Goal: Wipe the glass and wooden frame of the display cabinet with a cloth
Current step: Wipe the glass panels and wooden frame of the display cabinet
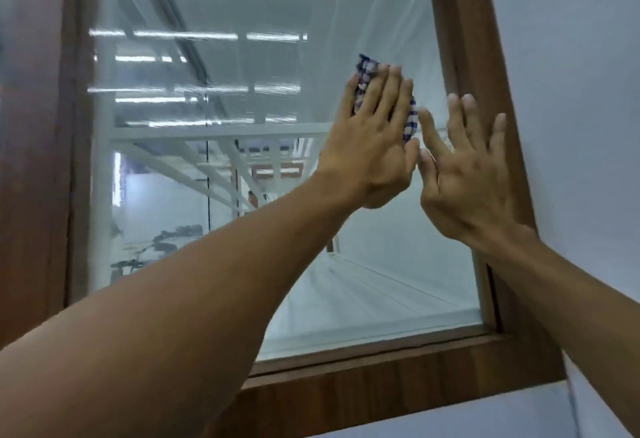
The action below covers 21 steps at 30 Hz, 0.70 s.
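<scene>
Blue-and-white checked cloth (410,122), at 2 o'clock on the clear glass pane (242,4), pressed flat under the straight fingers of the left hand (374,146). Right hand (467,177), splayed and empty, lies at its 3 o'clock. Likely fault: the bare palm smears wiped glass.

A: Any readable text, label or number from where you stand?

B: Noted: none legible. The glass (381,281) gives only smeared reflections of light strips, upper left. The dark shapes at lower left are too blurred to tell.

A: And the cloth (363,70), centre?

B: Blue-and-white check only. The wooden frame (381,382), along the bottom, shows plain grain.
</scene>
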### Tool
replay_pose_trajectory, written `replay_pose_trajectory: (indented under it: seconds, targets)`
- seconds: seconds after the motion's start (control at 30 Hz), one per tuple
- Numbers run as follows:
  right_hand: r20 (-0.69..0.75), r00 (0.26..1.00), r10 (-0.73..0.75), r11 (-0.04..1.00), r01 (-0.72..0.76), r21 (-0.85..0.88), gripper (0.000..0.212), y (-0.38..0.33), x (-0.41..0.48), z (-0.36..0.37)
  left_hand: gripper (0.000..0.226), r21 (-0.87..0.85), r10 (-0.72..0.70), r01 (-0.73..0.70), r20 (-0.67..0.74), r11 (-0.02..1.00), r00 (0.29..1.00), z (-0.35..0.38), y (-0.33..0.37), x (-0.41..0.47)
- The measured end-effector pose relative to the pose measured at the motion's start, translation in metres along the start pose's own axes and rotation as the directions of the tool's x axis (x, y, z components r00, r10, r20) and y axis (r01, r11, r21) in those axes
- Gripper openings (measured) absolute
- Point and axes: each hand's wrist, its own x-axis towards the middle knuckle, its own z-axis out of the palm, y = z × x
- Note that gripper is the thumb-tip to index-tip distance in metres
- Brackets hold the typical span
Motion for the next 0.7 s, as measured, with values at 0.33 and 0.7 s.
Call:
replay_pose_trajectory:
  seconds: [0.33, 0.7]
  targets:
    - [-0.080, 0.975, 0.206, 0.925, -0.167, 0.341, 0.057, 0.025, -0.043, -0.006, 0.073, 0.008, 0.195, -0.195, 0.015, 0.981, 0.981, 0.018, 0.061, -0.007]
    - [0.045, 0.995, -0.089, 0.975, 0.078, 0.208, 0.061, -0.084, -0.037, 0.011, 0.074, 0.070, 0.112, -0.107, -0.066, 0.992, 0.992, 0.000, -0.047, -0.113]
